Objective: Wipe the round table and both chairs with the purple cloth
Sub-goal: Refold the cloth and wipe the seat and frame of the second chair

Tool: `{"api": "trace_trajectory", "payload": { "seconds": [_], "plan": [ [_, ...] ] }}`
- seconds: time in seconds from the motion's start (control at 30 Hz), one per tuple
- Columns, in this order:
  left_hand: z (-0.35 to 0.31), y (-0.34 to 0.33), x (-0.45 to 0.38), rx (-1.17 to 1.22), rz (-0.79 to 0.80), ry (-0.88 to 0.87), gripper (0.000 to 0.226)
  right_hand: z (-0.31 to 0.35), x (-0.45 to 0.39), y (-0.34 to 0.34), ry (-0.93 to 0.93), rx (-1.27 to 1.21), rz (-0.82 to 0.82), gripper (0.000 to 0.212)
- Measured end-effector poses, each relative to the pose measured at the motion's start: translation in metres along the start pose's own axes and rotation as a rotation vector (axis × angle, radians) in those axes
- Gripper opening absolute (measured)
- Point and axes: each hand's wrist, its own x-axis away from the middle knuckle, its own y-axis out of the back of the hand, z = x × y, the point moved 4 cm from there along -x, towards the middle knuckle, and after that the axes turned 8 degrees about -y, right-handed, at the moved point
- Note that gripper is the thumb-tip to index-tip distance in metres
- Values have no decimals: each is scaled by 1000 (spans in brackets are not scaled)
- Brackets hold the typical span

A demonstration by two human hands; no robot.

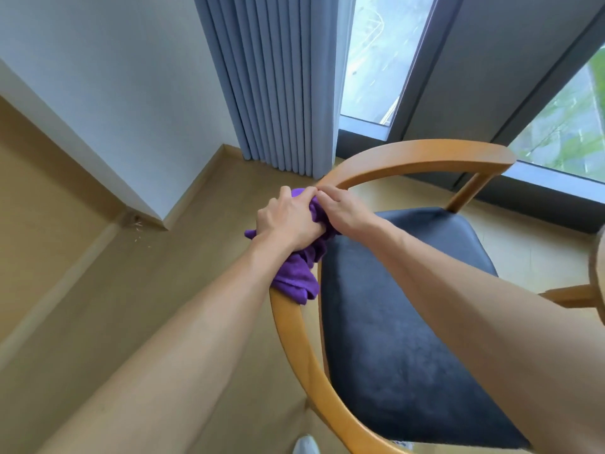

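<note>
**Chair rail wipe, both hands on cloth**

While bunched over the curved wooden backrest (294, 326) of the chair (409, 309), purple cloth (299, 276) sits at the bend of the rail, one tail hanging down the inner side toward the dark seat (402, 322). Left hand (288, 221) clenched over the cloth and rail from the outer side, fingers wrapped under and hidden. Right hand (345, 213) pinching the upper edge of the cloth against the rail, fingertips touching those of the left.

Judged step: wiping the backrest rail. Seat and far armrest (425, 155) possibly not yet wiped; cannot tell from the surface.

Risks, as judgement:
- Loose tail could snag or slip off the rail if dragged round the bend, leaving bare hand on wood.
- Bunched cloth gives small contact area; underside of rail likely missed.
- Chair could shift on the smooth floor (98, 290) under a two-handed push.

Surroundings: blue curtain (271, 86) just beyond the rail, close enough to brush. Window (383, 50) behind. Counter edge (597, 267) barely in view at right, beside a second wooden rail (569, 294). Wall corner (157, 211) well apart at left. Nothing blocking the rail itself.
</note>
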Motion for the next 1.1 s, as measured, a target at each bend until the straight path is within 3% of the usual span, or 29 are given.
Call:
{"api": "trace_trajectory", "payload": {
  "seconds": [0.37, 0.5, 0.77, 0.87, 0.97, 1.1],
  "plan": [
    [-19, -43, 153, -27, -534, 27, 59, 11, 139, -30, 265, 3, -79, 33],
    [-42, -85, 206, -26, -633, -16, 50, -21, 200, -44, 228, 93, -34, 29],
    [-90, -126, 274, 36, -623, -9, 31, -72, 282, -55, 200, 267, -148, 25],
    [-114, -133, 295, 57, -541, 0, 41, -87, 309, -46, 218, 354, -201, 25],
    [-148, -147, 315, 21, -480, -3, 37, -115, 339, -30, 202, 437, -240, 30],
    [-213, -174, 325, -48, -303, -93, 40, -172, 386, 12, 87, 393, -353, 43]
  ]
}}
